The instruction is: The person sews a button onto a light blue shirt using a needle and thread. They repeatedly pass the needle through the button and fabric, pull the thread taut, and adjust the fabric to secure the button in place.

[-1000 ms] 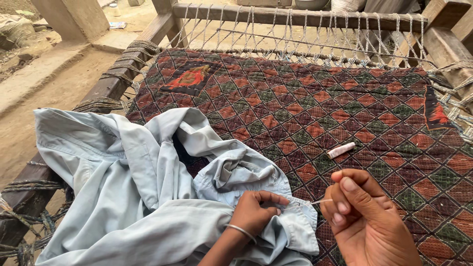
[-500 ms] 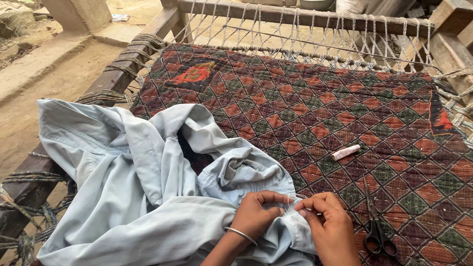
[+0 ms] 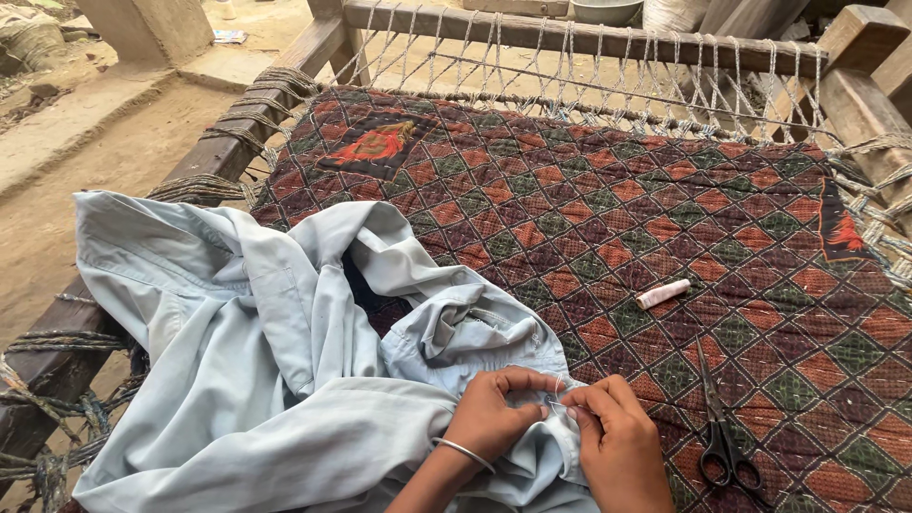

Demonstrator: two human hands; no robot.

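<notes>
Pale blue shirt (image 3: 285, 380) is lying bunched on the quilted cot, and the left hand (image 3: 494, 418) is pinching its hem shut while the right hand (image 3: 617, 446) is nipping what looks like a needle, mid-stitch. Pulling thread through calls for steadiness; scissors (image 3: 722, 427) are waiting nearby.

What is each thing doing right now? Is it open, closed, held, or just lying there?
left hand: pinching the shirt fabric
right hand: fingertips pressed to the same spot on the fabric
light blue shirt: crumpled, spread over the bed's edge
scissors: closed, lying flat on the quilt
white thread spool: lying on its side, untouched
patterned quilt: spread flat
</notes>
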